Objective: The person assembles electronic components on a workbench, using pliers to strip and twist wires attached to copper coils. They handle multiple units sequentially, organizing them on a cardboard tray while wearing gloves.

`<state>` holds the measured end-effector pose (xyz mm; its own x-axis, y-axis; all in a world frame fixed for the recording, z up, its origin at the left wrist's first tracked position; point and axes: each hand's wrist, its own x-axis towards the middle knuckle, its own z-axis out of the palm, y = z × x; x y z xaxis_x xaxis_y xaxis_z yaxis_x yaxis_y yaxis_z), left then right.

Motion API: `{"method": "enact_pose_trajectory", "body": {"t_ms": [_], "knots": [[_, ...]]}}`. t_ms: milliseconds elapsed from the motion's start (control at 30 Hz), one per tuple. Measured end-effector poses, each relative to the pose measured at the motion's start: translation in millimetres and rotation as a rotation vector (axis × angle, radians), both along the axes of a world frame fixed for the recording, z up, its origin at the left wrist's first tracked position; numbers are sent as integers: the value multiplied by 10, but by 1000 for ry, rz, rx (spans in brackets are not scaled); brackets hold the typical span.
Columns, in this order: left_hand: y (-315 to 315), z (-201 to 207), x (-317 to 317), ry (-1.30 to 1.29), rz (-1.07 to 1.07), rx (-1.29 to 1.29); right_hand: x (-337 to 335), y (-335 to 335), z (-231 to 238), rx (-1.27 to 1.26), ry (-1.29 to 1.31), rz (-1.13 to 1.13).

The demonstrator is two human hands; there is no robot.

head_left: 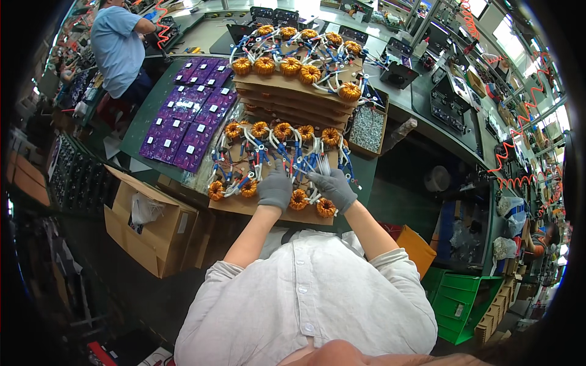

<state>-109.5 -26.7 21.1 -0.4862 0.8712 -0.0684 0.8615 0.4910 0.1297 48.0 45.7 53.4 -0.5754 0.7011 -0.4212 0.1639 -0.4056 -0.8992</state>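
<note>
My left hand (276, 188), in a grey glove, is closed among the blue-sleeved wire leads (296, 152) of copper-wound ring coils; what its fingers hold is hidden. Beside it my right hand (334, 188), gloved alike, grips a small fan of thin white strips (324, 165) that look like cable ties. Orange ring coils (282, 130) line the far side of a brown cardboard sheet (268, 210). More coils (298, 199) lie along the near side, close to both hands. White, blue and red leads with metal ring ends tangle between the two rows.
Behind, a stack of cardboard layers (293, 100) carries more coils. Purple packets (183, 125) with white labels cover the left of the table. A tray of small metal parts (367, 128) stands right. An open carton (152, 222) sits lower left, a green crate (461, 305) lower right. A co-worker (116, 46) stands far left.
</note>
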Motion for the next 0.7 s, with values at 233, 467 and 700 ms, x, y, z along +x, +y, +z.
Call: {"method": "enact_pose_trajectory", "body": {"t_ms": [233, 467, 700], "knots": [[-63, -41, -96, -655, 153, 382, -61, 186, 41, 174, -26, -8], [-166, -307, -152, -1320, 314, 694, -141, 506, -29, 400, -212, 197], [-146, -393, -67, -1198, 279, 743, -306, 569, 55, 358, -203, 279]]}}
